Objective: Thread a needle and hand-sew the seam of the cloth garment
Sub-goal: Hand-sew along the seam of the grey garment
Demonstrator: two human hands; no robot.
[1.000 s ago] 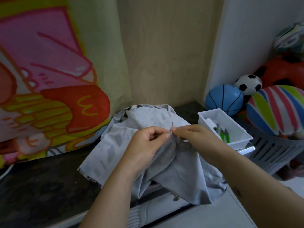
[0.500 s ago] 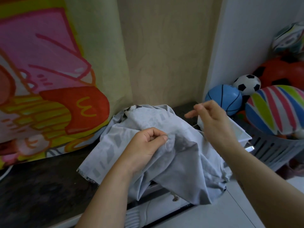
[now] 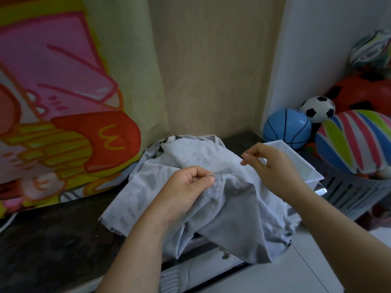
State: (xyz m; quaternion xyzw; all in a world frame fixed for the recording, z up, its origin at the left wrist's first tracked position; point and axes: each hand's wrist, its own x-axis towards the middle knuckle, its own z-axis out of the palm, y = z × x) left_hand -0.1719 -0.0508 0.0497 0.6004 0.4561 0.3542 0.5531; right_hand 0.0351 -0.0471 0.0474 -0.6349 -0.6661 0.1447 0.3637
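A pale grey patterned garment (image 3: 148,187) lies bunched on the dark counter (image 3: 53,240) and hangs over its front edge. My left hand (image 3: 190,187) pinches a fold of the cloth at the seam (image 3: 224,176) between thumb and forefinger. My right hand (image 3: 270,163) is raised to the right of the seam, above the cloth, with thumb and forefinger pinched together. A short pale thread (image 3: 233,174) shows at the seam. The needle is too small to make out in the fingers.
A white plastic tray (image 3: 304,166) stands right behind my right hand. A grey slatted basket (image 3: 349,193) at the right holds several balls, among them a blue one (image 3: 287,129). A bright printed cloth (image 3: 63,102) hangs at the left wall.
My right hand drew away from the seam up and to the right, then came partway back down toward it. My left hand kept its pinch on the cloth.
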